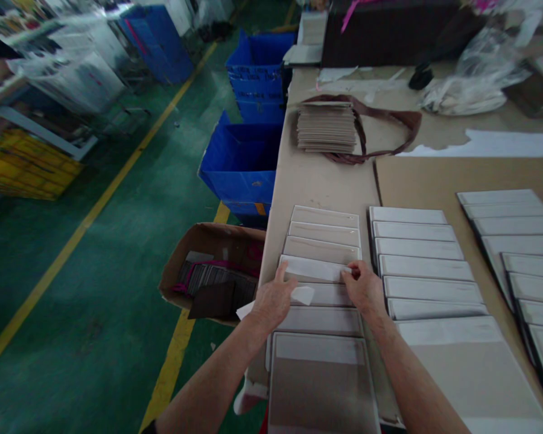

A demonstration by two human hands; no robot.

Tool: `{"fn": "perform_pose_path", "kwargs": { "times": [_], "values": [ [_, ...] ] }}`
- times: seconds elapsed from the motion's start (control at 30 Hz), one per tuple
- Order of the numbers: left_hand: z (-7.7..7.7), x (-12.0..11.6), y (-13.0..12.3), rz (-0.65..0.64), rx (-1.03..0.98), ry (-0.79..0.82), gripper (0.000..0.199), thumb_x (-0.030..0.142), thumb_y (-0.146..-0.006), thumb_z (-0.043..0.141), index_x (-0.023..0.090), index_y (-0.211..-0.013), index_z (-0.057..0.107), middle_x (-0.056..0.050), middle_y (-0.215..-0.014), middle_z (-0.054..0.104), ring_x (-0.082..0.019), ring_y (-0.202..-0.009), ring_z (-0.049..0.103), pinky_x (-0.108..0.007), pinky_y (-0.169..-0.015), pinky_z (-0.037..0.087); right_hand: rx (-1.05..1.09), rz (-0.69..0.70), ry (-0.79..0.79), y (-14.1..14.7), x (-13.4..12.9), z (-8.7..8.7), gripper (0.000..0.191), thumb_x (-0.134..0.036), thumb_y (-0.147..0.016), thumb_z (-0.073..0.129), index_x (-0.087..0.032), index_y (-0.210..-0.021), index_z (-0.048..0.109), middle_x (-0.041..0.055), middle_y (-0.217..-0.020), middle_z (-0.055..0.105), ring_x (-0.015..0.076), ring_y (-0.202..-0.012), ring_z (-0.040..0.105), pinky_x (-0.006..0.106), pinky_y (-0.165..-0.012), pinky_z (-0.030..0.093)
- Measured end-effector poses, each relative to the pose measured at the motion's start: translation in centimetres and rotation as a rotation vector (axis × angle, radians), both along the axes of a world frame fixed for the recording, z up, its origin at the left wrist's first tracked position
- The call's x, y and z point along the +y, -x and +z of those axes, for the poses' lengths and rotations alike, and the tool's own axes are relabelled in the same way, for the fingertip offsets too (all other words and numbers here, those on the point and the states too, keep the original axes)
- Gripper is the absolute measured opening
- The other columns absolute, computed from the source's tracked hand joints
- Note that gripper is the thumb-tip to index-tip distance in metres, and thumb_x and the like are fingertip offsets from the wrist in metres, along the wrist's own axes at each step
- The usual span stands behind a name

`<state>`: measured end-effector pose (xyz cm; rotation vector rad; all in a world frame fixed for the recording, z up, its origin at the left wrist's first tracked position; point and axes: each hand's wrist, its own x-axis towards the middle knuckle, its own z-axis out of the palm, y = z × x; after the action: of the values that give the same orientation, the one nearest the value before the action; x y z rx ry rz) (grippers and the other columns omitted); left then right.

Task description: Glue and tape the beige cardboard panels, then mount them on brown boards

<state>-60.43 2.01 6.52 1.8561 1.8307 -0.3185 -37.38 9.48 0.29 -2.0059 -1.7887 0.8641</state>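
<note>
A row of overlapping flat beige panels with pale edges (319,386) lies before me, several carrying a white strip along the top. On one panel in the middle lies a white strip (314,269). My left hand (271,304) rests at its left end, index finger and thumb spread on the panel. White paper strips (303,295) stick out on both sides of that hand, held in its curled fingers, which are mostly hidden. My right hand (365,290) pinches the strip's right end between thumb and forefinger.
Two more rows of panels (419,265) lie to the right. Farther back sit a stack of brown cards (326,128), a brown strap (389,114) and a plastic bag (475,84). Left of the table stand a cardboard box (208,232) and blue bins (244,181) on the green floor.
</note>
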Motion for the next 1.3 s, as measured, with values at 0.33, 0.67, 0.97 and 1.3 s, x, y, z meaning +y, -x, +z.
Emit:
{"fn": "perform_pose_path", "kwargs": {
  "times": [0.33,0.67,0.97,1.3],
  "values": [
    [-0.4,-0.2,-0.1,0.029,-0.016,-0.018,0.036,0.009,-0.080,0.042,0.025,-0.109,0.056,-0.008,-0.158,0.012,-0.023,-0.095,0.067,-0.037,-0.078,0.054,0.360,0.049,0.052,4.0,-1.5,2.1,0.027,-0.033,-0.077,0.056,-0.020,-0.099,0.061,0.0038,-0.084,0.066,0.0188,-0.075,0.062,0.032,-0.071,0.048],
    [0.5,-0.2,0.5,0.067,-0.081,-0.058,0.031,0.009,-0.077,0.047,0.023,-0.102,0.059,-0.005,-0.157,0.020,-0.022,-0.096,0.066,-0.037,-0.081,0.052,0.254,-0.211,0.006,-1.0,-0.9,1.3,0.034,-0.041,-0.076,0.051,-0.018,-0.096,0.065,0.0096,-0.089,0.069,0.0235,-0.081,0.063,0.038,-0.077,0.049],
    [2.9,-2.5,-1.3,0.955,-1.051,0.004,0.043,0.043,-0.063,0.079,0.013,-0.092,0.067,0.000,-0.069,0.062,-0.009,-0.054,0.048,-0.021,-0.050,0.037,0.892,0.021,0.276,4.1,-5.2,6.5,0.041,-0.058,-0.080,0.057,-0.019,-0.069,0.060,0.0018,-0.068,0.060,0.0159,-0.068,0.054,0.028,-0.069,0.043],
    [1.1,-4.2,-4.7,1.127,-1.290,0.087,0.044,0.054,-0.064,0.076,0.014,-0.074,0.064,0.005,-0.051,0.052,-0.004,-0.040,0.034,-0.020,-0.041,0.023,0.983,-0.073,0.362,6.8,-5.2,6.0,0.039,-0.054,-0.065,0.073,-0.019,-0.059,0.059,-0.0029,-0.056,0.052,0.0123,-0.056,0.044,0.025,-0.055,0.037]
  ]
}}
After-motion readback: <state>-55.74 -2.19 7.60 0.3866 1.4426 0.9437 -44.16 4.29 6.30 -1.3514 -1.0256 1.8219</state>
